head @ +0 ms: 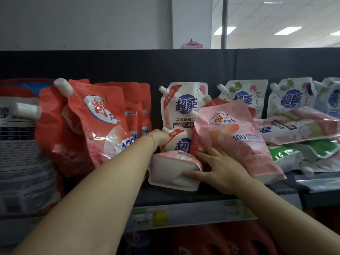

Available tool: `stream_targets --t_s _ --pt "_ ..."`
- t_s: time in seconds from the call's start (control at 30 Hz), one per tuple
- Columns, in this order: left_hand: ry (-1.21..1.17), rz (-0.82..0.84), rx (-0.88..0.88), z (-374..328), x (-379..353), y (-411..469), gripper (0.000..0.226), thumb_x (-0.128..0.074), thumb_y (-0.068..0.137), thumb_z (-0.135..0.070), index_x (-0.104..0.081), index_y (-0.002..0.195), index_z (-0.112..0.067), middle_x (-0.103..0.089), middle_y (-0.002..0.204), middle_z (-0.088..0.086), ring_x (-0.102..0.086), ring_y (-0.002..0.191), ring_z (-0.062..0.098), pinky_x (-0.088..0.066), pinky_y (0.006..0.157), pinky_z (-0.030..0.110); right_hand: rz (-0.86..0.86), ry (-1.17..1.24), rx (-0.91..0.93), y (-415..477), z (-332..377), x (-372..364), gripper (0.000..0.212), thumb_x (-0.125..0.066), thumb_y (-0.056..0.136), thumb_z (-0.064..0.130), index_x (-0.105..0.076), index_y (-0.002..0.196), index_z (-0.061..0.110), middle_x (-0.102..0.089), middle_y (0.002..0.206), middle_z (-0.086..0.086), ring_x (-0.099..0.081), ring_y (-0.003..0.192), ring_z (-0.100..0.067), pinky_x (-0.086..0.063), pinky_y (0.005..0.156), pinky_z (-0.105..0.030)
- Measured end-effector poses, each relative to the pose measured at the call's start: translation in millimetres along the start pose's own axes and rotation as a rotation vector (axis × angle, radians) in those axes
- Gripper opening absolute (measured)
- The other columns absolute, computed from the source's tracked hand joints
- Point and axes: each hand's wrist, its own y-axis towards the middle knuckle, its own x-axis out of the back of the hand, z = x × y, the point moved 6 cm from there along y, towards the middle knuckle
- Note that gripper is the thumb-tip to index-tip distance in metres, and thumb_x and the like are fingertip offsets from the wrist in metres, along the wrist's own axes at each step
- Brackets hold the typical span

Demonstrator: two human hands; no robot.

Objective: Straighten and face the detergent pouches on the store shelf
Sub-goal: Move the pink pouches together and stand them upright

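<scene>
On the dark shelf (184,195), a white and pink pouch (173,168) lies tipped on its back, bottom toward me. My left hand (159,137) reaches behind it and grips the top of a small white pouch (181,142) near its spout. My right hand (219,167) rests on the lying pouch with spread fingers, which also touch a big pink pouch (237,138) leaning left over it. A white pouch (184,105) stands upright at the back. To the left, large red pouches (92,124) lean forward.
At the right, white floral pouches (292,96) stand at the back, with flat pink (298,126) and green pouches (287,153) piled before them. A grey-blue pouch (20,153) fills the far left. Price labels (152,216) line the shelf edge; red bottles (220,240) stand below.
</scene>
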Motion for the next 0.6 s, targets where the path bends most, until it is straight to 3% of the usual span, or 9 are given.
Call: stream_targets --t_s 0.13,0.23,0.3,0.47,0.6 --pt "0.018 0.132 -0.015 4 -12 16 0.050 -0.056 0.095 -0.036 -0.046 0.135 -0.007 -0.056 0.127 0.015 -0.055 0.114 0.030 -0.047 0.095 0.041 -0.004 0.090 0.037 2 -3 -2 0.095 -0.037 0.067 0.088 -0.033 0.146 0.036 -0.036 0.142 0.016 -0.036 0.130 -0.012 -0.031 0.107 -0.031" --pt "-0.008 0.123 -0.044 7 -14 30 0.048 -0.060 0.091 -0.043 -0.057 0.125 -0.010 -0.064 0.114 0.012 -0.060 0.102 0.028 -0.050 0.086 0.042 -0.012 0.155 0.046 3 -6 -3 0.100 -0.034 0.062 0.091 -0.035 0.145 0.036 -0.040 0.134 0.017 -0.041 0.124 -0.010 -0.036 0.103 -0.030" --pt "-0.046 0.092 -0.057 5 -12 31 0.044 -0.062 0.090 -0.042 -0.059 0.121 -0.010 -0.064 0.112 0.012 -0.061 0.101 0.028 -0.050 0.079 0.040 -0.015 0.161 0.052 4 -7 -5 0.099 -0.037 0.063 0.091 -0.034 0.145 0.036 -0.040 0.133 0.017 -0.042 0.123 -0.010 -0.037 0.102 -0.030" --pt "-0.233 -0.048 -0.196 -13 -5 23 0.039 -0.068 0.088 -0.031 -0.063 0.117 -0.006 -0.065 0.109 0.009 -0.059 0.097 0.024 -0.047 0.081 0.034 0.011 0.138 0.056 5 -8 -8 0.102 -0.039 0.059 0.093 -0.025 0.147 0.044 -0.034 0.136 0.014 -0.037 0.127 -0.014 -0.034 0.105 -0.034" --pt "-0.388 -0.173 -0.301 -26 2 12 0.016 -0.072 0.085 -0.024 -0.068 0.088 -0.009 -0.068 0.089 0.007 -0.065 0.083 0.023 -0.053 0.072 0.033 0.008 0.124 0.052 3 -9 -6 0.097 -0.039 0.063 0.091 -0.024 0.148 0.046 -0.034 0.137 0.012 -0.033 0.129 -0.015 -0.030 0.106 -0.034"
